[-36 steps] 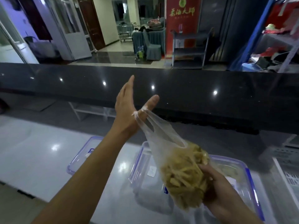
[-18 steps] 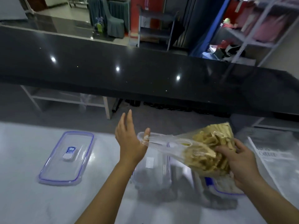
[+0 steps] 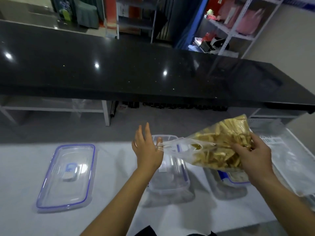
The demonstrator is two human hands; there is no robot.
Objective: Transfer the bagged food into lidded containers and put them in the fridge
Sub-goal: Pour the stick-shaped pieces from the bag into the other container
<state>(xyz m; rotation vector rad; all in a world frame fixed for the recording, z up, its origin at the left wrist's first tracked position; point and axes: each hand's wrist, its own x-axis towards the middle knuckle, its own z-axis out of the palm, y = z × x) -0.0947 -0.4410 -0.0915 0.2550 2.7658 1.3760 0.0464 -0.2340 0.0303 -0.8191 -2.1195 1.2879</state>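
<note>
Right hand (image 3: pixel 252 157) is gripping the tilted bag of tofu strips (image 3: pixel 219 147); left hand (image 3: pixel 146 150), fingers spread, is hooking its handle on the thumb. Strips risk overshooting the open container (image 3: pixel 170 176).

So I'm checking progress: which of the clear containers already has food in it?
The right-hand container, beneath the right hand and bag: yellow strips show inside. The middle container looks empty.

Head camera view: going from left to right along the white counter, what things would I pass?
Clear lid with blue rim → left hand, bag handle looped on its thumb → empty clear container → bag of yellow food strips → right hand gripping the bag.
</note>
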